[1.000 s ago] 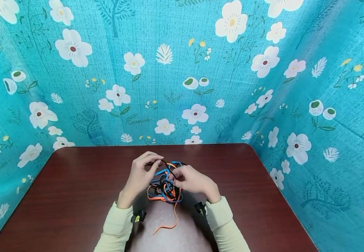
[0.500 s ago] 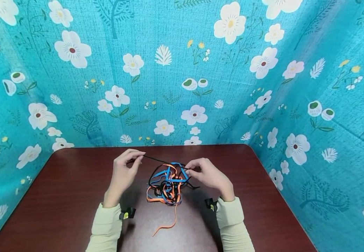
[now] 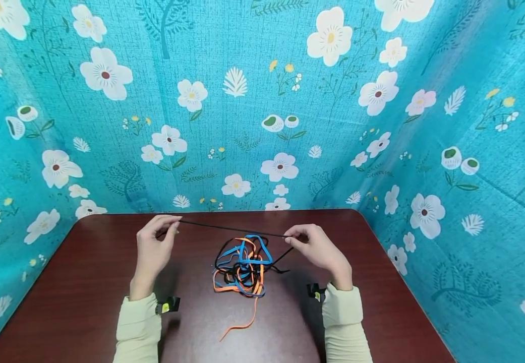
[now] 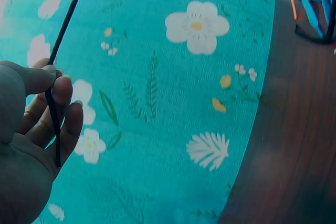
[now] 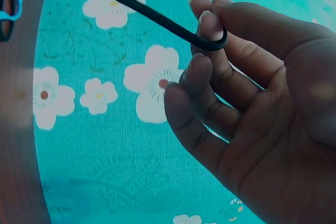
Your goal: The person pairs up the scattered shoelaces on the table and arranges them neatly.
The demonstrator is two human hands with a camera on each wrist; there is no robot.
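Note:
A black cord (image 3: 232, 229) stretches nearly straight between my two hands, above the far part of the table. My left hand (image 3: 155, 247) pinches it between thumb and fingers; in the left wrist view a short free end (image 4: 56, 135) hangs down across the palm. With thumb and fingertips my right hand (image 3: 318, 247) pinches the cord farther along. There it bends round, and its lower run (image 5: 142, 11) slants back to the heap. That tangled heap of orange, blue and black laces (image 3: 244, 267) lies on the table between the hands.
An orange lace end (image 3: 239, 326) trails from the heap toward the near side of the dark red table (image 3: 85, 282). Behind and beside the table hangs a turquoise flowered curtain (image 3: 244, 111). Each wrist bears a small black camera mount (image 3: 169, 305).
Both hands have moved apart, left hand leftward and right hand rightward, from over the heap. The black cord between them has been drawn out long and taut.

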